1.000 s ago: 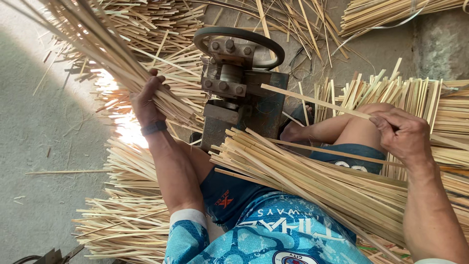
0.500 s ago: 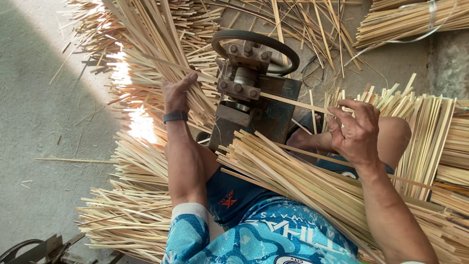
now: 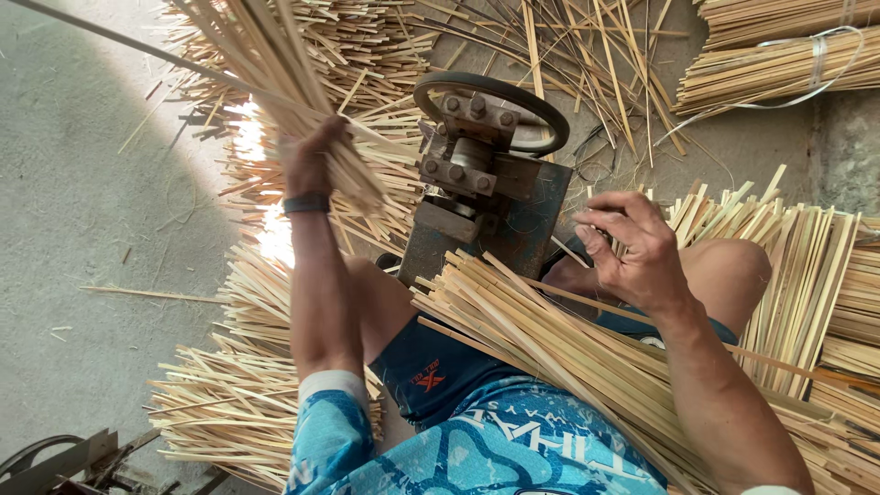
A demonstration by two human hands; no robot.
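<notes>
Overhead, left hand [image 3: 307, 165] grip clutching bamboo strips [image 3: 275, 82], tops cropped, right hand [image 3: 637, 247] loosely curled, apparently empty.

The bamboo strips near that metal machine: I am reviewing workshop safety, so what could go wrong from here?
1. The left hand grips a splayed bundle of strips; loose ends could slip out or give splinters to bare skin.
2. The right hand hovers bare-fingered close to the metal machine, so fingers might get pinched.
3. The stack of strips on the lap lies unsecured and could slide off.
</notes>
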